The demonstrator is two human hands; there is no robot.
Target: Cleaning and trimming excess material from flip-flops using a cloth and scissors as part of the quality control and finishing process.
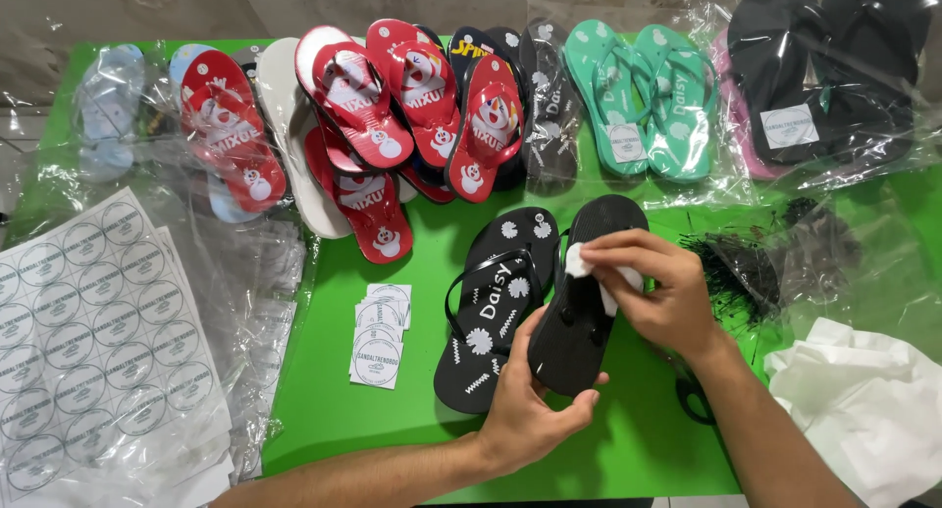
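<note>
My left hand grips the heel end of a black flip-flop, which is turned sole-up above the green table. My right hand pinches a small white cloth and presses it against that sole near the middle. Its partner, a black flip-flop with white flower prints, lies strap-up on the table just to the left.
Several red printed flip-flops and dark ones line the back. Bagged teal flip-flops and bagged black ones lie at the back right. A sticker sheet, cut round labels, clear bags, white tissue and black plastic ties surround me.
</note>
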